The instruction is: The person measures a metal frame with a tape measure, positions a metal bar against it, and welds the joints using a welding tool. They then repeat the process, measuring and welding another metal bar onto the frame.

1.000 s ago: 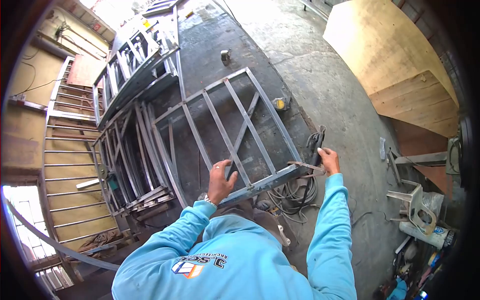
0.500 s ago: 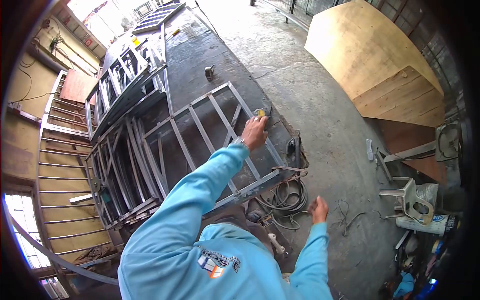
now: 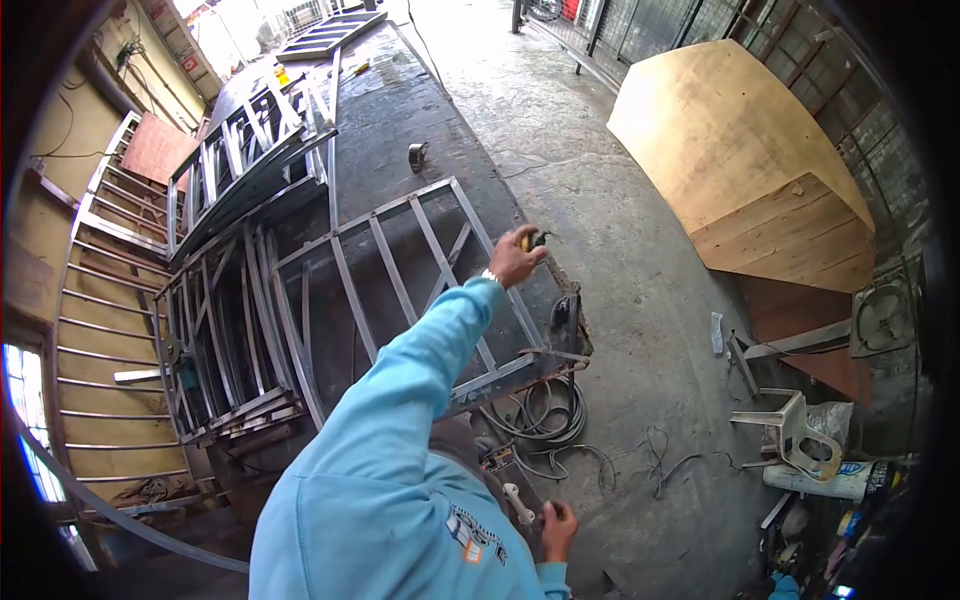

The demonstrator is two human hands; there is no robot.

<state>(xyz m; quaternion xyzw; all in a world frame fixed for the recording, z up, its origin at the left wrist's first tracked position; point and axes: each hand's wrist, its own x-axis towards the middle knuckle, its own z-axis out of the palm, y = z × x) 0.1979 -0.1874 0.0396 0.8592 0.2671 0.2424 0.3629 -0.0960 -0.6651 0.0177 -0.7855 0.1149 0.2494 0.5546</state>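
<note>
My left hand [image 3: 515, 257] is closed on a small yellow and dark tool [image 3: 537, 241], too small to make out fully. It is over the right side of a ladder-like metal frame [image 3: 395, 262], which lies on the dark worktable [image 3: 447, 130]. Low in the view, my right hand [image 3: 558, 530] is near my body, its fingers loosely bent and slightly apart, with nothing visible in them. A tape-measure-like object [image 3: 417, 156] sits on the table beyond the frame.
More metal frames [image 3: 235, 160] are stacked at the left. Coiled cable [image 3: 555, 412] lies on the floor beside the table corner. Plywood sheets [image 3: 740, 140] are at the right, above a white plastic chair [image 3: 790, 425] and a cylinder [image 3: 825, 480].
My left hand has lifted slightly with the small tool, away from the frame's edge. My right hand has come down and in towards my body. The view has shifted a little.
</note>
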